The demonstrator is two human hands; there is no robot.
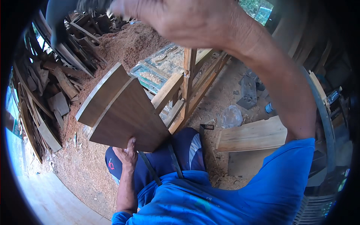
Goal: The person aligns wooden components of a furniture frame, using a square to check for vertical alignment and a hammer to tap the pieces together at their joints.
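Note:
A wedge-shaped wooden panel (129,112) is tilted over my lap, its narrow end by my thighs. A curved wooden piece (103,95) runs along its wide far-left edge, with a pale line between the two. My left hand (127,153) grips the panel's near edge, thumb on the upper face. High in front, my right hand (165,18) is raised with the forearm arched across from the right. Its fingers are partly cut off by the top edge. They close on a dark grey tool (58,22), blurred and partly out of view, that looks like a hammer.
A wooden frame (186,86) stands ahead, beside a worn sawdust-strewn board (150,71). Scrap wood (63,84) and a sawdust heap (129,43) lie at the far left. To my right are a pale plank (251,135), a small square (207,127) and a grey block (247,92).

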